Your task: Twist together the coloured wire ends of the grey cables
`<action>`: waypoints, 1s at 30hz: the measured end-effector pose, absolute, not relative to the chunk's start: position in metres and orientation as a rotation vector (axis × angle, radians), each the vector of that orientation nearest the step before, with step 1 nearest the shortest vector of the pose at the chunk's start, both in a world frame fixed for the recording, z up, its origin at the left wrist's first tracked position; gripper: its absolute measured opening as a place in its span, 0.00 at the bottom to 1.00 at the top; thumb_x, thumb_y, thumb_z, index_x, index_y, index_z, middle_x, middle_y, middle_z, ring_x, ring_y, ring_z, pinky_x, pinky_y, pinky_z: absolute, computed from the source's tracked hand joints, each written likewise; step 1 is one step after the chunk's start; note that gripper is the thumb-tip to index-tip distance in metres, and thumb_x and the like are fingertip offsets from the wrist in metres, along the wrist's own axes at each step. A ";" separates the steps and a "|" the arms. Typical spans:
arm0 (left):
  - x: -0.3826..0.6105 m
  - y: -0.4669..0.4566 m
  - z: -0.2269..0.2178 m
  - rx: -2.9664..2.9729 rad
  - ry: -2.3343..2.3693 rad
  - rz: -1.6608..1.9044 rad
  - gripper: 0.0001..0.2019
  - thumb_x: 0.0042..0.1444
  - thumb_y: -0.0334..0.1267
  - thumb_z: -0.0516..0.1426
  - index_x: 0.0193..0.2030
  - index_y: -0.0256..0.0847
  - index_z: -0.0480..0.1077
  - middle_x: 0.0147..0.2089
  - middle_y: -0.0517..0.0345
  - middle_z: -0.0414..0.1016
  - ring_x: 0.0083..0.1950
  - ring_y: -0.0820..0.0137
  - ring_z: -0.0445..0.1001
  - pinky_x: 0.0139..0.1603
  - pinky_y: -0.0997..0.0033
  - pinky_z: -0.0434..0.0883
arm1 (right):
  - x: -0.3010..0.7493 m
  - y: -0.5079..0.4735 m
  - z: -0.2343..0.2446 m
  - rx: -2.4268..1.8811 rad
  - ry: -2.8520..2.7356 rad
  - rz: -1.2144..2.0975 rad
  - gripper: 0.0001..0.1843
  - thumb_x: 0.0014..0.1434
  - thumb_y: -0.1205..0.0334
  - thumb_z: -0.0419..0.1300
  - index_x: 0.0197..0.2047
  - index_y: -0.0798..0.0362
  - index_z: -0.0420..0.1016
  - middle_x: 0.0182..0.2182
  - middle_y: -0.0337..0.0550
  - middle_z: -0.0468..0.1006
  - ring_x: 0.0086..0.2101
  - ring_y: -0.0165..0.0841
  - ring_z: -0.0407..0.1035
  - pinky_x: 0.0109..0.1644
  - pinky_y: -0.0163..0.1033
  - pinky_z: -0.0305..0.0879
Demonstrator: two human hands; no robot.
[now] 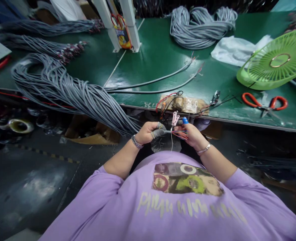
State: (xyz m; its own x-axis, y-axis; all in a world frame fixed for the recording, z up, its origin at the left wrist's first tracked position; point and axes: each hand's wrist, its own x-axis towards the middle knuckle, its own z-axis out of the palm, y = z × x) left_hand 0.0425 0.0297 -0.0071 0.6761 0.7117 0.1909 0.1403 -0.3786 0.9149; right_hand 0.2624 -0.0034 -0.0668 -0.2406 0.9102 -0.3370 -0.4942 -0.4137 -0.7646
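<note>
1 green table (151, 57) runs across the view, and draped over its left near edge is a thick bundle of grey cables (82, 97). At the table's far side lies a looped grey coil (203, 31); a light green fan (260, 72) sits on its right part. Across its middle stretch 2 loose cables (153, 91), their wire ends pointing right. Cardboard (191, 105) lies along its near edge, and red-handled scissors (265, 108) rest on its right side with 2 handles spread. Just in front of that edge, the left hand (146, 132) is closed around a single cable (168, 132), while the right hand (194, 135) pinches its fanned coloured wires (181, 134). Beside these, before the same edge, a pink clip (175, 118) stands; whether it touches the cable cannot be told.
</note>
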 end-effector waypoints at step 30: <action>0.057 0.034 -0.039 1.775 0.844 0.624 0.26 0.56 0.61 0.59 0.29 0.34 0.71 0.26 0.60 0.67 0.28 0.75 0.63 0.32 0.74 0.64 | 0.228 0.020 -0.056 -0.701 -0.242 1.856 0.30 0.49 0.32 0.67 0.27 0.54 0.68 0.20 0.36 0.74 0.14 0.18 0.50 0.14 0.26 0.45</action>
State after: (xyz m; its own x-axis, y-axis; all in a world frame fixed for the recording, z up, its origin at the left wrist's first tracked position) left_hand 0.0569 0.0339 -0.0388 0.6185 0.7854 0.0228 0.2515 -0.2254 0.9412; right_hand 0.2282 0.0203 -0.0562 -0.2411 0.9048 -0.3509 -0.7846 -0.3945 -0.4783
